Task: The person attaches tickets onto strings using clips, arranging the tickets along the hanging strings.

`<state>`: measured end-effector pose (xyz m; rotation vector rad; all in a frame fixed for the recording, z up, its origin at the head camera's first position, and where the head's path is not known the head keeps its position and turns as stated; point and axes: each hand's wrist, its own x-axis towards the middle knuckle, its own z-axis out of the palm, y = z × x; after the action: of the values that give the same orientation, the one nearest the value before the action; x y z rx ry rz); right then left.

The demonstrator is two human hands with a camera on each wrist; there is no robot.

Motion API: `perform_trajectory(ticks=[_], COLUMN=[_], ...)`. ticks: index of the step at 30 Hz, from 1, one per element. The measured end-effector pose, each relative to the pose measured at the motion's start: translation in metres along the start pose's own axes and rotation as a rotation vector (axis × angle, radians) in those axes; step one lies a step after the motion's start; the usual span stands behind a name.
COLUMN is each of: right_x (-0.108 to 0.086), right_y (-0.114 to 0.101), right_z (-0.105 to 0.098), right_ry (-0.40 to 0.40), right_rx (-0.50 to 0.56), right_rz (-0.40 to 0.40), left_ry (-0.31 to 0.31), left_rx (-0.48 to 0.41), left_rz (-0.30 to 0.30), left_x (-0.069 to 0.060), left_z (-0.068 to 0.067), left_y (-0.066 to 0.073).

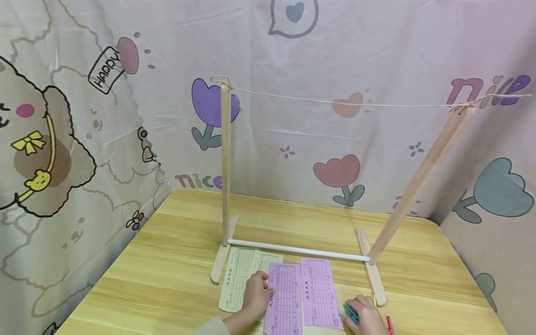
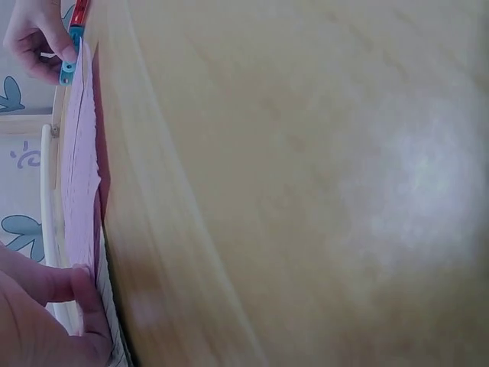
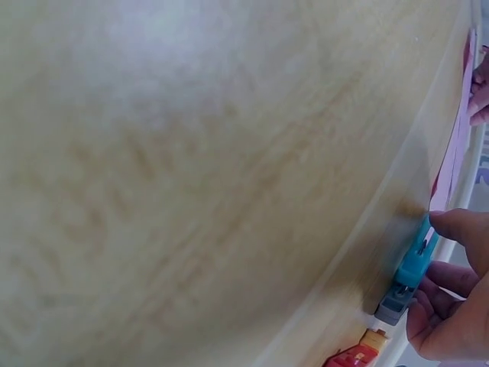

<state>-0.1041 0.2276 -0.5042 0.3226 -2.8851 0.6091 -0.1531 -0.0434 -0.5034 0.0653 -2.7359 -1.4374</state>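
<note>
Two pink printed slips, a left one (image 1: 284,298) and a right one (image 1: 319,293), lie side by side on the wooden table. My left hand (image 1: 256,293) pinches the left edge of the left slip between thumb and finger. It reaches over pale green printed slips (image 1: 239,274), partly hidden beneath. At the lower right corner of the right pink slip, my right hand (image 1: 365,316) grips a teal clothespin (image 3: 416,260). In the right wrist view, the thumb lies at the clothespin's end beside the paper's edge; whether the clothespin bites the paper, I cannot tell.
Behind the slips stands a wooden frame (image 1: 226,163) with a white crossbar (image 1: 297,249) and a string (image 1: 310,99) tied between its post tops. A red clothespin (image 1: 390,325) and a yellow piece (image 1: 374,300) lie by my right hand. Printed cloth (image 1: 272,139) hangs around the table.
</note>
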Motion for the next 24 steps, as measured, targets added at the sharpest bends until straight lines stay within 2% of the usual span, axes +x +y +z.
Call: perform_trajectory(ticks=[4, 12, 24], right_x=[-0.0003, 0.0005, 0.0015], right_y=[-0.0005, -0.0014, -0.0056], right_z=[-0.0003, -0.0013, -0.0009], right_ry=[0.003, -0.021, 0.049], right_rx=[0.005, 0.013, 0.028], right_rz=[-0.002, 0.020, 0.029], left_ry=[-0.016, 0.000, 0.024], left_rx=[-0.002, 0.021, 0.030], left_rz=[0.011, 0.011, 0.003], left_x=[0.0008, 0.0002, -0.0003], left_z=[-0.0009, -0.0002, 0.0025], left_y=[0.0007, 0.0015, 0.0028])
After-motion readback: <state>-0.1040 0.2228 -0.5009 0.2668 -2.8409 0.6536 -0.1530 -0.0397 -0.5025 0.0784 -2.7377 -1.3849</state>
